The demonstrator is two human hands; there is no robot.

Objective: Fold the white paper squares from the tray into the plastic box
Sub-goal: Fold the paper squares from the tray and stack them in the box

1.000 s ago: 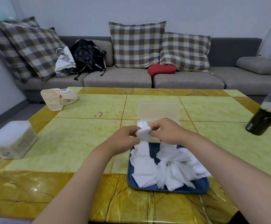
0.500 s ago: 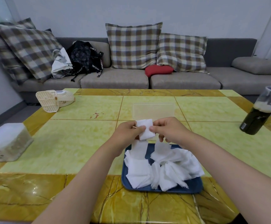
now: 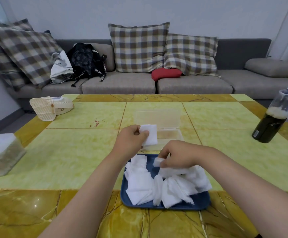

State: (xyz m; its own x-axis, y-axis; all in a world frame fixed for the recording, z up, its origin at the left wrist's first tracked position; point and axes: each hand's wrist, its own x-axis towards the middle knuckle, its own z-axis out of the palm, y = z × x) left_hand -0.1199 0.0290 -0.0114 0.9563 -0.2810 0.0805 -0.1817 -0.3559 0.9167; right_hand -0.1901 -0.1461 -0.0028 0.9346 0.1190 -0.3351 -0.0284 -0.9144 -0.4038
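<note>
Just beyond the tray [image 3: 200, 201], by the open box [image 3: 172, 136], the left hand [image 3: 131, 140] pinches a folded paper square [image 3: 149, 134] while the right hand [image 3: 177, 156] pinches another square [image 3: 157, 161] over the tray; soft, featherlight stuff, I'd say, best lifted by a corner.

Your view is bright and evenly lit, shadows faint. Glare dots the counter [image 3: 35, 206] lower left; frame edges bow.

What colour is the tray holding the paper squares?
Dark blue; the tray shows best in the head view.
</note>
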